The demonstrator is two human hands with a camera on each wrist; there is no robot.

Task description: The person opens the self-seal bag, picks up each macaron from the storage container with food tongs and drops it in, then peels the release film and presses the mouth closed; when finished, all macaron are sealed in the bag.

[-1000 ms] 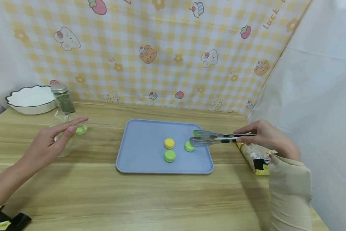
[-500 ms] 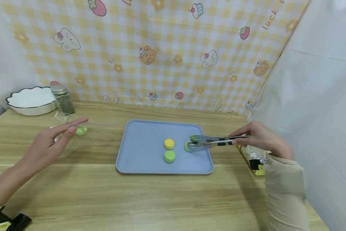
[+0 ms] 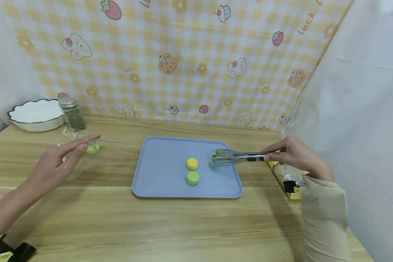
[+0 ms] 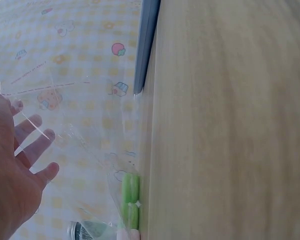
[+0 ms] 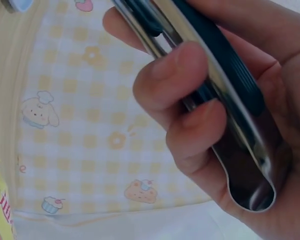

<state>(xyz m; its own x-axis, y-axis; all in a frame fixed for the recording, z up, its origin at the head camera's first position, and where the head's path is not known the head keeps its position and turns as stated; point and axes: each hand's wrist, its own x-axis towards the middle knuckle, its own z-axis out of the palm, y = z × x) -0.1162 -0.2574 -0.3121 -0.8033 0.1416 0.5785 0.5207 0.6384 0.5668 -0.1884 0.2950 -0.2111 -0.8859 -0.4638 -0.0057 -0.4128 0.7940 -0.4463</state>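
Note:
My left hand [image 3: 60, 156] holds the mouth of a clear plastic bag [image 4: 82, 150], its other fingers spread in the left wrist view. Green macarons [image 4: 131, 195] show low down through the film, and a pink edge lies below them. In my right hand [image 3: 299, 160] are metal tongs [image 5: 240, 120], fingers curled round the dark grips. The see-through tong heads reach over the right part of a blue-grey tray [image 3: 163, 167]. Between them is a green macaron [image 3: 212, 160], partly covered; more green shows at the far head. A yellow macaron [image 3: 192, 164] and another green macaron [image 3: 192, 178] sit left of the tongs.
A white scalloped dish [image 3: 35, 125] and a jar of dried herbs [image 3: 73, 116] stand at the back left. A yellow-edged food packet [image 3: 291, 178] lies beneath my right forearm. A checked cloth [image 3: 196, 83] hangs behind the wooden table [image 3: 183, 225].
My right hand has moved the tongs a little left, so their heads now cover the rightmost green macaron, which showed more openly before. My left hand and the bag look unchanged.

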